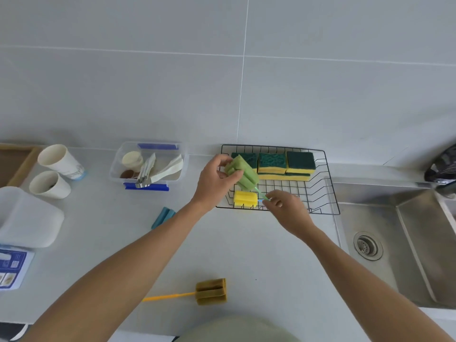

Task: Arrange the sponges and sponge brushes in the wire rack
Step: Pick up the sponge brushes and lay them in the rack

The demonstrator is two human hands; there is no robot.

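A black wire rack (328,191) stands against the wall beside the sink. Several yellow-and-green sponges (286,162) lie along its back. A yellow sponge brush head (245,199) lies at its front left. Over the rack's left side I hold a green sponge brush (243,172): my left hand (214,180) grips its foam head, and my right hand (287,208) pinches its thin green handle. A brown sponge brush (211,291) with a yellow handle lies on the counter near me. A blue sponge brush (163,217) pokes out from behind my left forearm.
A steel sink (407,243) with a drain lies right of the rack, a dark tap above it. Left of the rack stands a clear plastic box (148,166) of utensils, then two paper cups (58,171), a white lid (27,218) and a blue leaflet (12,265).
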